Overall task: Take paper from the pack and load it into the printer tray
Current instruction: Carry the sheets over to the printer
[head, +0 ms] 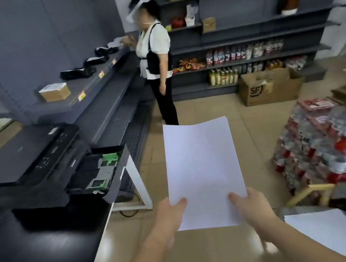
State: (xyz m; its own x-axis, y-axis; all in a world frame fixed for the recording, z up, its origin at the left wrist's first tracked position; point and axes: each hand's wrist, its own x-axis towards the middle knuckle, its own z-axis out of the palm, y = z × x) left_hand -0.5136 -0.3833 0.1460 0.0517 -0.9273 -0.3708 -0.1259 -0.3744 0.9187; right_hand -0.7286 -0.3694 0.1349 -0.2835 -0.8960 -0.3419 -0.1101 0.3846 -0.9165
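I hold a thin stack of white paper (203,171) out in front of me above the floor. My left hand (169,217) grips its near left corner and my right hand (252,208) grips its near right corner, thumbs on top. The black printer (23,160) sits on a dark table at the left. Its paper tray (100,170) is pulled out toward the aisle, with green guides showing and no paper visible in it. The open pack of white paper (329,237) lies at the lower right.
A person (157,64) stands at the grey shelves (91,85) ahead on the left. Stacked packs of bottles (330,145) fill the right side. A cardboard box (267,87) sits on the tiled floor by the back shelves.
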